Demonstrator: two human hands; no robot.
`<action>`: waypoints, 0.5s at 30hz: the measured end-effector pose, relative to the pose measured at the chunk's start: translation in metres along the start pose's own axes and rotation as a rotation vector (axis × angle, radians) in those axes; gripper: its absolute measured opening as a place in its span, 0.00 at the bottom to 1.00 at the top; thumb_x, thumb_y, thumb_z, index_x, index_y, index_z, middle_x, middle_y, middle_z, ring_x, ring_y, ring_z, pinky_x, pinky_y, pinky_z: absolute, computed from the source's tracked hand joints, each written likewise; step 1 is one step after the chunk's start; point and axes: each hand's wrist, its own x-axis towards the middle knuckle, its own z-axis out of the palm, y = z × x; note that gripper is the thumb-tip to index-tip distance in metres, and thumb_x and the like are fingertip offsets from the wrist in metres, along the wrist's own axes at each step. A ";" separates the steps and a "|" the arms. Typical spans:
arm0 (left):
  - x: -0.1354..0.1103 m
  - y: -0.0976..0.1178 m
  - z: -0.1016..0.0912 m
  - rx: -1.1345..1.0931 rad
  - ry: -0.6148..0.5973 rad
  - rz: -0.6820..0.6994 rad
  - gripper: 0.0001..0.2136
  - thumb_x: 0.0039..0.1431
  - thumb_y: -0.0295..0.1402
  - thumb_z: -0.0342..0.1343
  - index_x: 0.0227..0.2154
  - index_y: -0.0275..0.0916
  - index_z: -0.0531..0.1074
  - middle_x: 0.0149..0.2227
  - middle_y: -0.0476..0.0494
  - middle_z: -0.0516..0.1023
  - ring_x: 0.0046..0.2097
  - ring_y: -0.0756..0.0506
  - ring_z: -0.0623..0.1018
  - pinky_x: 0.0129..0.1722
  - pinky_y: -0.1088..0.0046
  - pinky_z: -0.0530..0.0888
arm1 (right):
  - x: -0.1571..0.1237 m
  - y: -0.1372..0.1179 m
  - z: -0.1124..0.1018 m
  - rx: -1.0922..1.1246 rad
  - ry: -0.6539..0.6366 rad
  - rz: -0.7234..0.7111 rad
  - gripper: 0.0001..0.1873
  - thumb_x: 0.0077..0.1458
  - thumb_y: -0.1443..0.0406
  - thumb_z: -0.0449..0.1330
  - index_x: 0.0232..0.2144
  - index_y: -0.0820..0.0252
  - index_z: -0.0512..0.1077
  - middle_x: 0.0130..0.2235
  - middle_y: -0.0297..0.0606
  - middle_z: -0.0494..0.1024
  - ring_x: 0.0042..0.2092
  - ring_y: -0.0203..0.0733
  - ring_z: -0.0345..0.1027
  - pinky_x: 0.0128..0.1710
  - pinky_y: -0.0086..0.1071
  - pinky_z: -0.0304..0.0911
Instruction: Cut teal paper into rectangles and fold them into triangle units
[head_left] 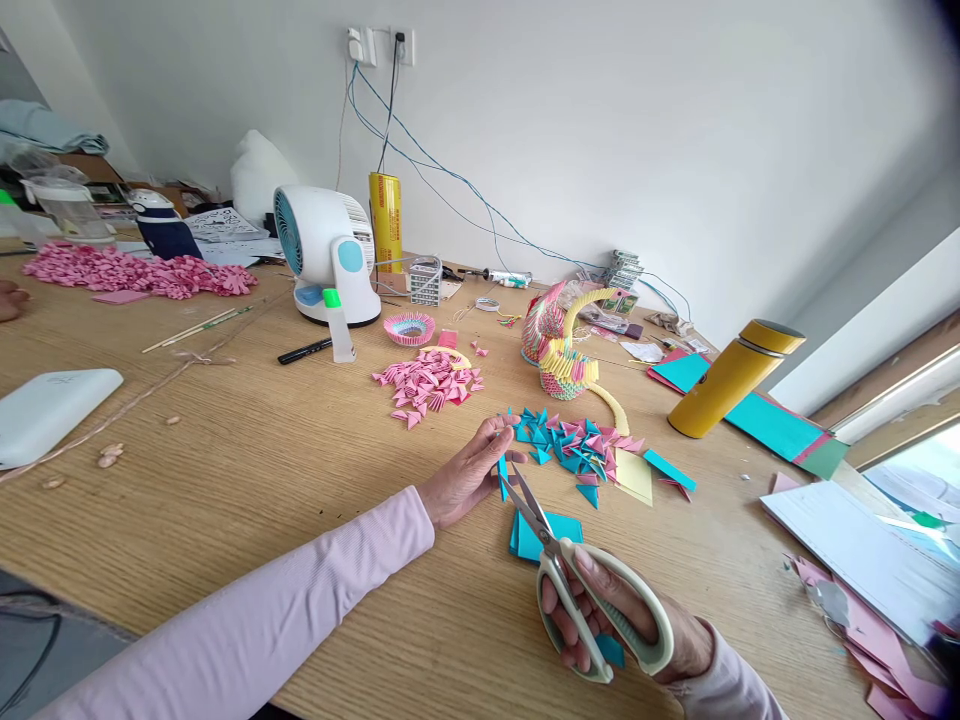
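Note:
My right hand (637, 630) grips pale green-handled scissors (559, 560), blades slightly apart and pointing up-left; a blue scrap sits under its fingers. My left hand (469, 470), in a pink sleeve, pinches a small blue paper strip (502, 476) right at the blade tips. Below the blades lie blue paper rectangles (544, 535) on the wooden table (262, 470). Just beyond my left hand is a heap of folded blue and pink triangles (577, 445).
A pile of pink triangles (427, 385), a paper swan model (562, 350), a yellow flask (731, 380), a white fan (326, 250), a glue bottle (339, 325), a black marker (304, 351) and coloured sheets (772, 425) lie around. Another person's hand (9, 298) shows at far left.

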 end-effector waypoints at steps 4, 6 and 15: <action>-0.001 0.000 0.000 0.015 0.002 0.001 0.14 0.59 0.43 0.54 0.47 0.47 0.65 0.41 0.48 0.64 0.46 0.48 0.71 0.33 0.80 0.71 | 0.000 -0.002 0.001 -0.008 0.003 0.010 0.32 0.53 0.42 0.52 0.30 0.68 0.72 0.23 0.37 0.71 0.20 0.32 0.66 0.19 0.23 0.60; -0.002 0.001 0.001 0.034 0.002 0.002 0.15 0.59 0.44 0.54 0.47 0.47 0.64 0.40 0.48 0.64 0.46 0.48 0.71 0.34 0.79 0.71 | -0.001 -0.002 0.001 0.001 0.010 0.011 0.32 0.52 0.41 0.53 0.30 0.68 0.73 0.23 0.37 0.71 0.21 0.32 0.67 0.19 0.23 0.60; -0.004 0.000 0.003 0.365 0.052 0.145 0.23 0.57 0.48 0.53 0.52 0.43 0.62 0.36 0.48 0.69 0.41 0.48 0.71 0.43 0.74 0.68 | -0.001 0.000 0.000 -0.005 0.035 -0.003 0.32 0.53 0.42 0.52 0.34 0.68 0.72 0.22 0.37 0.71 0.20 0.32 0.65 0.19 0.23 0.59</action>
